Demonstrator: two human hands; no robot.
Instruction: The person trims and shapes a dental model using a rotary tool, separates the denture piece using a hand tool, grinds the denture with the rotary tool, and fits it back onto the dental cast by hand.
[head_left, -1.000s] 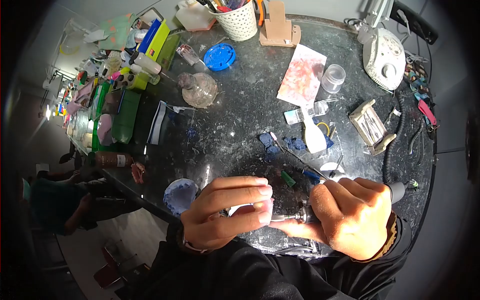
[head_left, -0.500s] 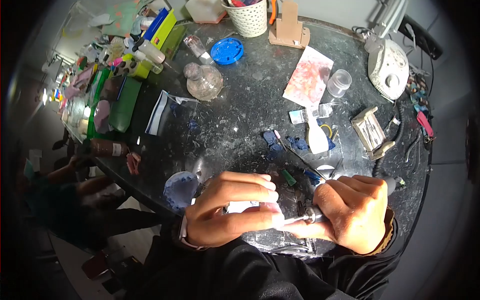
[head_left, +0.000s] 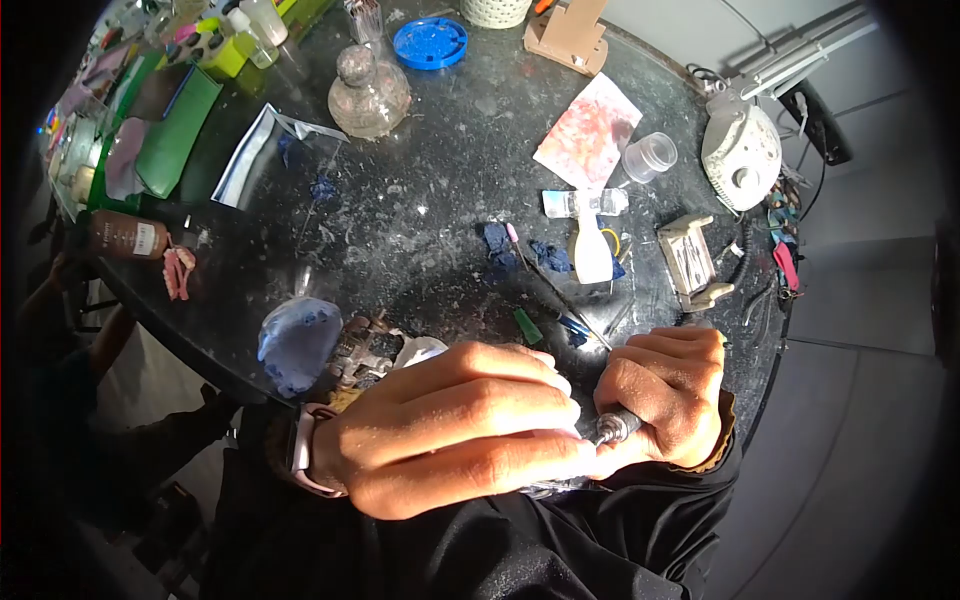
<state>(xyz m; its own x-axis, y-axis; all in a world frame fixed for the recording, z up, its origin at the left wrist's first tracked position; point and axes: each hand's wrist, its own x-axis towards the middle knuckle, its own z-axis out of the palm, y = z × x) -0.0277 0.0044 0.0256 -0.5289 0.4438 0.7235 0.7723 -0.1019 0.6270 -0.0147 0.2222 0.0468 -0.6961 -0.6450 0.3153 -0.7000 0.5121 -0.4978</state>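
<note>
The left hand [head_left: 465,430] arches with its fingers close together; they hide what lies beneath, so I cannot tell its grip. At its 3 o'clock, the right hand [head_left: 665,400] is curled round a metal-nosed handpiece [head_left: 620,426], the nose pointing to 8 o'clock, near the left hand. From the left hand, a blue-lined bowl [head_left: 300,345] sits at 10 o'clock, a green piece [head_left: 527,325] at 1 o'clock.
</note>
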